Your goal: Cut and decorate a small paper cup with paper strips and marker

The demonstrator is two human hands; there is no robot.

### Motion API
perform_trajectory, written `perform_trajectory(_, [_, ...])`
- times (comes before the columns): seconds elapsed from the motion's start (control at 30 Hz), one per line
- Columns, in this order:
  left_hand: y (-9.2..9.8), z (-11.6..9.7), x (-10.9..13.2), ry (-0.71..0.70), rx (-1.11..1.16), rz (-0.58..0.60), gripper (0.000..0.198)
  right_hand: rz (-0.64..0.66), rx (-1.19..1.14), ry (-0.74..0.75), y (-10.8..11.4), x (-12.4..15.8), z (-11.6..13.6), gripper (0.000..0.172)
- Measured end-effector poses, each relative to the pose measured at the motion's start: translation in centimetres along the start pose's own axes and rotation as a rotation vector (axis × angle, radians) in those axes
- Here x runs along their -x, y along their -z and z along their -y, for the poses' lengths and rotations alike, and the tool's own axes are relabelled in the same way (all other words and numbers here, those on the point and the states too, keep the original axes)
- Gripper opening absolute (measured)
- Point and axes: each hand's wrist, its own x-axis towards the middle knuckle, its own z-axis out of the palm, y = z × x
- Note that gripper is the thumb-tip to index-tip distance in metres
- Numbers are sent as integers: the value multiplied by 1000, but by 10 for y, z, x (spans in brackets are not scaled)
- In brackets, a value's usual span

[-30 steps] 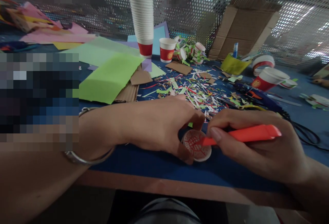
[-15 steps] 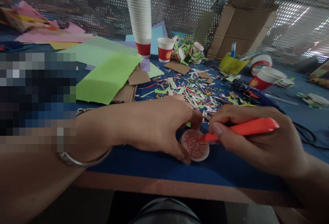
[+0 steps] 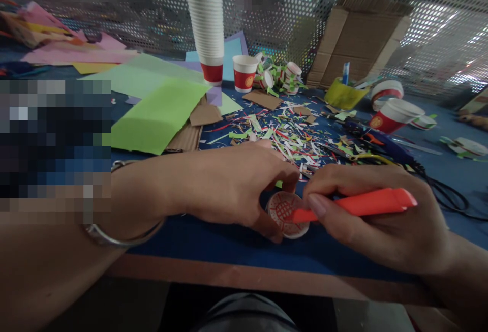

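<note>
A small round white disc (image 3: 281,209) with red lines and dots drawn on it lies near the table's front edge. My left hand (image 3: 244,184) grips its rim between thumb and fingers. Pinched in my right hand (image 3: 377,220) is a red-orange marker (image 3: 366,204), its tip end over the disc's middle; the tip's exact contact cannot be made out. Beyond both hands, a heap of paper scraps (image 3: 282,133) in red, white and green covers part of the blue table (image 3: 213,245).
A tall cup stack (image 3: 211,32) and a single cup (image 3: 244,73) stand behind. Green paper (image 3: 160,118) is at left. To the right are a yellow container (image 3: 345,94), a tilted cup (image 3: 394,114) and a blue glue gun (image 3: 385,141) with a black cord.
My right hand and the marker have moved slightly down and to the left across the disc. My left hand stays in place, holding the disc.
</note>
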Motion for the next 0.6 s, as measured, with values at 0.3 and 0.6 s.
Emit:
perform_trajectory(0.3, [0, 1, 1, -7, 24, 15, 31, 20, -14, 4, 0, -1, 0, 13])
perform_trajectory(0.6, [0, 0, 0, 22, 36, 24, 33, -2, 39, -18, 4, -1, -5, 15])
